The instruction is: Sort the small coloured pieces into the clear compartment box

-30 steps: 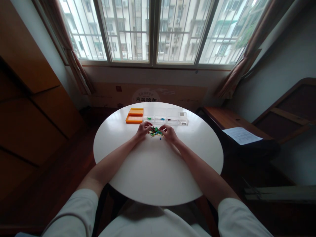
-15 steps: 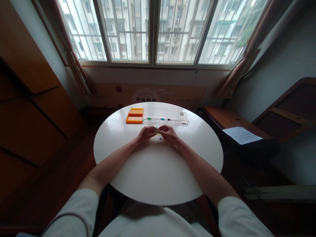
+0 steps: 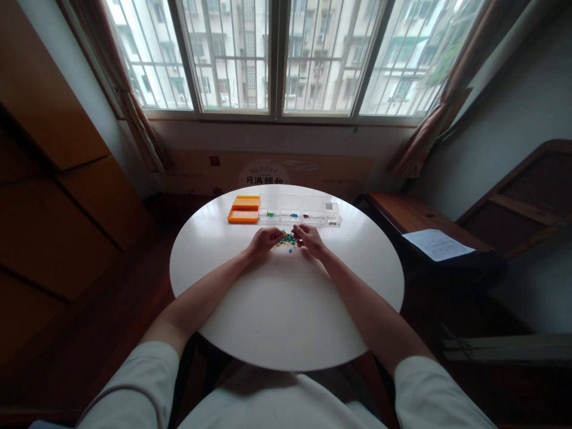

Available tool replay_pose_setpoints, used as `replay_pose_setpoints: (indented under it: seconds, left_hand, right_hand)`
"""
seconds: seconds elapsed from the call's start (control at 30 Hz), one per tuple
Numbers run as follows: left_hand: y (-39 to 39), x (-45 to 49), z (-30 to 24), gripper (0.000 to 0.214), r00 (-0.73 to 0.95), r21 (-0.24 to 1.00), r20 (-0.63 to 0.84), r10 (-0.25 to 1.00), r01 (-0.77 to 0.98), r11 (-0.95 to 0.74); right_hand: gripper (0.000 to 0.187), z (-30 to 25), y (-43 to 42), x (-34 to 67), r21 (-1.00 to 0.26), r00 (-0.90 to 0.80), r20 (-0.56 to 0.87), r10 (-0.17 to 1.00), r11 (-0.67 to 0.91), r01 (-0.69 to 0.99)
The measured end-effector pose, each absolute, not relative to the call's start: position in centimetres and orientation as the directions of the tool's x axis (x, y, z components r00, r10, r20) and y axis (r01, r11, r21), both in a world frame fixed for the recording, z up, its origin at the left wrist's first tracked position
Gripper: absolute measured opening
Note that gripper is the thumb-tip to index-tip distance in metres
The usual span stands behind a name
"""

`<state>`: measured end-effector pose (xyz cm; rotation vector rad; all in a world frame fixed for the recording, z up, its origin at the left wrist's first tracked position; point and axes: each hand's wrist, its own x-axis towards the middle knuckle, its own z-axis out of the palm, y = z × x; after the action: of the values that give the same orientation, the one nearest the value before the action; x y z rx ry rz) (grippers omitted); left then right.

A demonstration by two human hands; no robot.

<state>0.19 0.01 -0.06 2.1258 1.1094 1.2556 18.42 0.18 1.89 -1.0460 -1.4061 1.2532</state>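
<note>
Daylight's coming in through the far window (image 3: 277, 59), panes kinda washed out, while the room's pretty dim. Glossy glare on the far side of the white table (image 3: 286, 316), and the left cabinet (image 3: 84, 208) sinks into shadow. Wide lens stretches the edges; tiny colored pieces (image 3: 289, 239) look mushy.

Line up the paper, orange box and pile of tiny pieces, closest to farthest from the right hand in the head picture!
1. Pile of tiny pieces: beside the right hand
2. Orange box: farther off, left
3. Paper: far right, off the table
</note>
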Motion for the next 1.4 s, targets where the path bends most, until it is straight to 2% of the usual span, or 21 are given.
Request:
replay_pose_setpoints:
  seconds: [0.07,0.13,0.2,0.3,0.43,0.87,1.1,1.4]
  left_hand:
    - [0.1,0.2,-0.1,0.028,0.273,0.691,0.517,0.811,0.426,-0.584]
    - [0.1,0.1,-0.1,0.031,0.282,0.681,0.513,0.811,0.441,-0.585]
    - [0.1,0.1,-0.1,0.032,0.291,0.667,0.512,0.808,0.459,-0.587]
    - [0.2,0.0,-0.2,0.033,0.300,0.650,0.516,0.803,0.473,-0.594]
    - [0.3,0.0,-0.3,0.034,0.298,0.645,0.521,0.800,0.477,-0.597]
    - [0.5,0.0,-0.6,0.032,0.307,0.619,0.527,0.793,0.500,-0.605]
    - [0.7,0.0,-0.8,0.032,0.324,0.592,0.532,0.782,0.518,-0.617]
    - [0.3,0.0,-0.5,0.030,0.359,0.550,0.528,0.770,0.546,-0.632]
  right_hand:
    - [0.041,2.0,0.5,19.0,-0.995,-0.193,-0.006,0.981,0.014,0.103]
    - [0.039,2.0,0.8,19.6,-0.970,-0.254,-0.081,0.964,-0.018,0.242]
    - [0.034,1.9,1.0,20.1,-0.928,-0.311,-0.071,0.948,0.052,0.369]
    - [0.022,1.9,1.3,20.7,-0.803,-0.375,0.046,0.926,0.258,0.538]
    - [0.012,2.1,1.4,21.3,-0.668,-0.460,0.071,0.885,0.384,0.637]
    - [0.016,1.7,1.4,21.3,-0.685,-0.521,0.044,0.852,0.406,0.605]
    - [0.014,1.6,1.0,20.7,-0.627,-0.474,0.167,0.864,0.464,0.626]
    - [0.031,1.5,1.2,19.8,-0.750,-0.450,0.310,0.838,0.506,0.426]
